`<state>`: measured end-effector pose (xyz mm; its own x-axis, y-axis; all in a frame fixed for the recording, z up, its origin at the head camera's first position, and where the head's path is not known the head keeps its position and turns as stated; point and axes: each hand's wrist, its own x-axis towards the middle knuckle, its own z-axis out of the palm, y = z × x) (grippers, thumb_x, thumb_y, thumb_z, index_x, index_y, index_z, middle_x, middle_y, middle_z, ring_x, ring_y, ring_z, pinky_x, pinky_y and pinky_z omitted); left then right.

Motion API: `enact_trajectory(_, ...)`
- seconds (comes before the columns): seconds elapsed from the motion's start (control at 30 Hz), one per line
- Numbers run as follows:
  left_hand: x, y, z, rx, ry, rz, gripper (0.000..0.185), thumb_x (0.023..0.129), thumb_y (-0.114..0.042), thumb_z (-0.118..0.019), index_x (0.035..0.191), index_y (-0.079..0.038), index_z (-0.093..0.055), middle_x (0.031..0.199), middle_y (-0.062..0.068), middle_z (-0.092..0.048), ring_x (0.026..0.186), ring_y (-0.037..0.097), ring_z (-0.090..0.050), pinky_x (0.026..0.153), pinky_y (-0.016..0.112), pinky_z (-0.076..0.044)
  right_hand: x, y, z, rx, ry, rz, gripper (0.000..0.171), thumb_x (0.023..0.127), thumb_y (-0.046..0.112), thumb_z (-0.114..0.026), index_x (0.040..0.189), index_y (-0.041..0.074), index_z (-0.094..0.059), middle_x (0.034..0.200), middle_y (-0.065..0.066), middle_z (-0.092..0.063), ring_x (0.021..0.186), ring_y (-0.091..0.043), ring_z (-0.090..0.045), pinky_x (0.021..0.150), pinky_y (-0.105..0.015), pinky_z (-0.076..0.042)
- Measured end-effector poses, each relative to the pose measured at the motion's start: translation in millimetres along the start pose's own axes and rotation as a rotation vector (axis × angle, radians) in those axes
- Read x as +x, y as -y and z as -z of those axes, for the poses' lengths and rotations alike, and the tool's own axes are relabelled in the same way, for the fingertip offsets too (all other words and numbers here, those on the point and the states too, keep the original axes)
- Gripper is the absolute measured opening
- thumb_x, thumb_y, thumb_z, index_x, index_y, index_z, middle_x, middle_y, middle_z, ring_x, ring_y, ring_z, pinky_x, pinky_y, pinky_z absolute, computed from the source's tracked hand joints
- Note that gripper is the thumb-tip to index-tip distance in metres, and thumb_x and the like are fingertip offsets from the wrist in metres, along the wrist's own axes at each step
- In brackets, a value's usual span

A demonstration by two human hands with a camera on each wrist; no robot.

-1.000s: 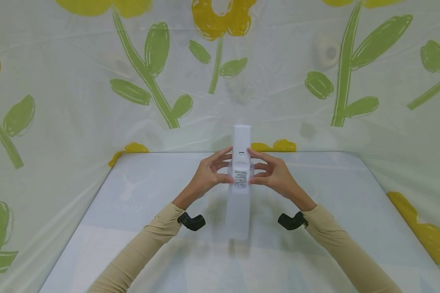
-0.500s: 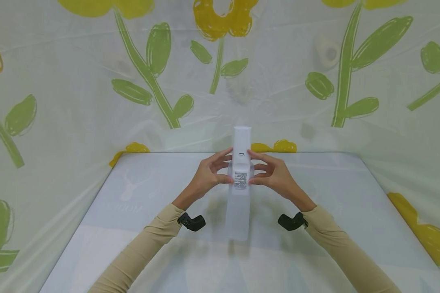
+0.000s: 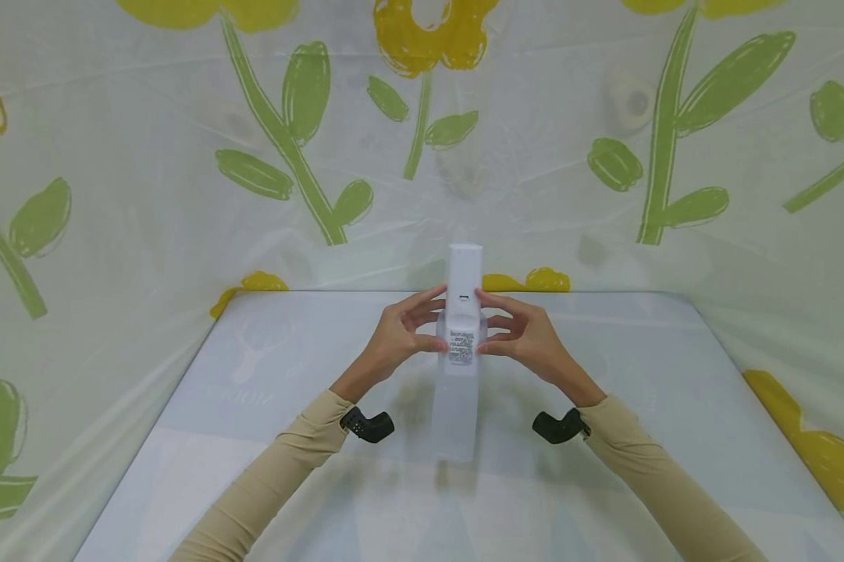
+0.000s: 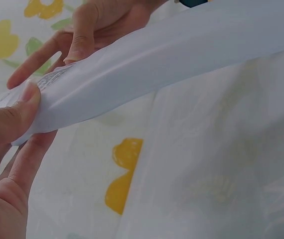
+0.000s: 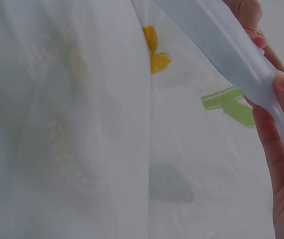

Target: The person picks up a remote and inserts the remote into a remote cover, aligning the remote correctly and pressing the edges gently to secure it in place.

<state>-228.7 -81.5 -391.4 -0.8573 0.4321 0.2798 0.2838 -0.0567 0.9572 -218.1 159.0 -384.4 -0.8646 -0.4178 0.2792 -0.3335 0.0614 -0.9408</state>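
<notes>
Bottle (image 3: 461, 312), just one white one, is barely shifting since before; left hand (image 3: 397, 340) and right hand (image 3: 527, 337) are both pinching it upright above the table (image 3: 267, 375).

Head view looks down from above; both wrist views, close and perhaps upward, share the white tube (image 3: 461, 343).

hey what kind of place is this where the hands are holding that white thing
Probably a makeshift recording booth, not a lived-in room: a pale table is walled in by a flower-print plastic sheet, and both hands hold a white tube-like item above it.
</notes>
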Motion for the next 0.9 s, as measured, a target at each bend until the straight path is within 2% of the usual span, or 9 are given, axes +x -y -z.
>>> enact_trajectory(0.37, -3.2, -3.0, 3.2, -0.023, 0.001, 0.021, 0.076, 0.075, 0.006, -0.075, 0.141, -0.017, -0.046, 0.132, 0.009, -0.056, 0.116, 0.027, -0.055, 0.089, 0.041, -0.051, 2, 2, -4, 0.048, 0.005, 0.0, 0.07, 0.076, -0.006, -0.075, 0.139, 0.005, -0.047, 0.14, -0.012, -0.047, 0.101, -0.03, -0.062, 0.081, -0.038, -0.054)
enact_trajectory(0.6, -4.5, -5.3, 5.1, -0.055, 0.049, 0.051, 0.079, 0.076, 0.008, -0.073, 0.144, -0.017, -0.039, 0.141, 0.007, -0.045, 0.121, 0.03, -0.049, 0.09, 0.041, -0.05, 3, 0, -5, 0.033, 0.032, -0.015, 0.07, 0.078, -0.003, -0.074, 0.141, 0.008, -0.044, 0.143, -0.007, -0.043, 0.102, -0.03, -0.059, 0.081, -0.038, -0.054)
enact_trajectory(0.8, -3.6, -9.8, 5.0, -0.046, 0.069, 0.04, 0.087, 0.075, 0.01, -0.073, 0.148, -0.018, -0.033, 0.144, 0.01, -0.041, 0.122, 0.036, -0.047, 0.091, 0.041, -0.05, 5, 2, -4, 0.076, 0.084, -0.014, 0.087, 0.076, -0.004, -0.075, 0.149, 0.017, -0.032, 0.15, -0.005, -0.03, 0.1, -0.03, -0.06, 0.081, -0.038, -0.055)
enact_trajectory(0.9, -2.6, -11.1, 5.5, -0.043, 0.075, 0.019, 0.086, 0.076, 0.01, -0.072, 0.148, -0.017, -0.033, 0.143, 0.01, -0.041, 0.12, 0.037, -0.047, 0.091, 0.042, -0.05, 6, 4, -3, 0.096, 0.103, 0.008, 0.091, 0.075, -0.006, -0.075, 0.15, 0.016, -0.028, 0.151, -0.008, -0.027, 0.099, -0.03, -0.06, 0.081, -0.038, -0.054)
